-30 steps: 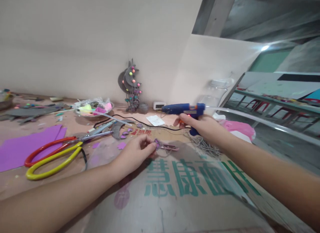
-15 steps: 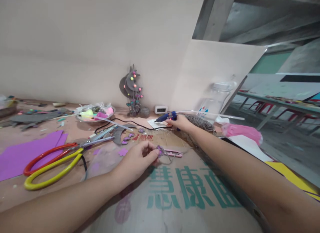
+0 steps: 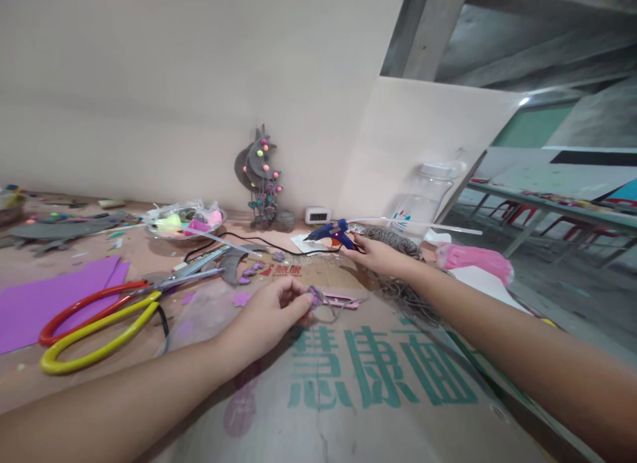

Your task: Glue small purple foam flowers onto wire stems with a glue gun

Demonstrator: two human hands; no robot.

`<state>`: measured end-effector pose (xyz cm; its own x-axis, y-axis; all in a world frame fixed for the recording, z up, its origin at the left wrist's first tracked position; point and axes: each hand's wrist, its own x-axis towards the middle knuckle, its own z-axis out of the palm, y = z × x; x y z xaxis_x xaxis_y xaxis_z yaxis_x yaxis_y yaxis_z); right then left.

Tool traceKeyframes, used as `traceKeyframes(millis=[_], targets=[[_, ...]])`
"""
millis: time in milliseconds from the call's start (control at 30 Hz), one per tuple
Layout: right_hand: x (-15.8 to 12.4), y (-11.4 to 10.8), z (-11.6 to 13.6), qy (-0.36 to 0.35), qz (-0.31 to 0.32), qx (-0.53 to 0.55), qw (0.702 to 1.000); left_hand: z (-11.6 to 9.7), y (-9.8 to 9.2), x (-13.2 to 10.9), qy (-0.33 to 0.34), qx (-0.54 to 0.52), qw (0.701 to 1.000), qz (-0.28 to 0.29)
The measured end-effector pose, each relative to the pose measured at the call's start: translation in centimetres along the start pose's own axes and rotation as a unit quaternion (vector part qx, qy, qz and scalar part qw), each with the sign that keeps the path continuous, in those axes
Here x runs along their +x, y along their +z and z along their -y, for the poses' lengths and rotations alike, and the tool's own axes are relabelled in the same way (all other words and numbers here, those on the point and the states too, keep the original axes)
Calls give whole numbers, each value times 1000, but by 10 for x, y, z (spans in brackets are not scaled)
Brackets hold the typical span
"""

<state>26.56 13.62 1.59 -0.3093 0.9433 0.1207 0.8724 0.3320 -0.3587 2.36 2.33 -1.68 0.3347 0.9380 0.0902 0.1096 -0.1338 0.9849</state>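
Between the thumb and fingers of my left hand (image 3: 279, 305) is a small purple flower piece (image 3: 315, 297) with grey yarn trailing to the right. A blue hot glue gun (image 3: 332, 233) rests with its nozzle over a white paper scrap (image 3: 308, 245). My right hand (image 3: 374, 254) is just right of the gun's handle, its fingers stretched out and holding nothing that I can see. Grey yarn (image 3: 393, 239) lies behind and under that hand. Below the left fingertips' level, a pink cutter (image 3: 343, 302) lies on the cardboard (image 3: 358, 423).
Large scissors (image 3: 99, 327) with red and yellow handles lie at left by purple sheets (image 3: 60, 297). A bowl of pompoms (image 3: 186, 227), a grey moon ornament (image 3: 262, 178), a small digital timer (image 3: 317, 215) and a clear bottle (image 3: 423, 198) stand along the back.
My right hand has let go of the glue gun and drawn slightly right, leaving the gun resting. The left hand keeps its pinch on the flower piece. The view has shifted slightly.
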Motion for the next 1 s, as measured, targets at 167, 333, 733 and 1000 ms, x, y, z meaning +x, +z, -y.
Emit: traceKeyframes(millis=[167, 333, 733, 1000], targets=[[-49, 0, 25, -72, -97, 40, 992, -4, -1, -2, 10, 15, 1000, 0], [-79, 5, 68, -55, -65, 227, 970, -2, -2, -2, 13, 17, 1000, 1], [-93, 34, 84, 72, 171, 579, 794, -4, -1, -3, 21, 21, 1000, 8], [-94, 43, 94, 69, 115, 600, 789, -5, -1, -3, 19, 13, 1000, 11]])
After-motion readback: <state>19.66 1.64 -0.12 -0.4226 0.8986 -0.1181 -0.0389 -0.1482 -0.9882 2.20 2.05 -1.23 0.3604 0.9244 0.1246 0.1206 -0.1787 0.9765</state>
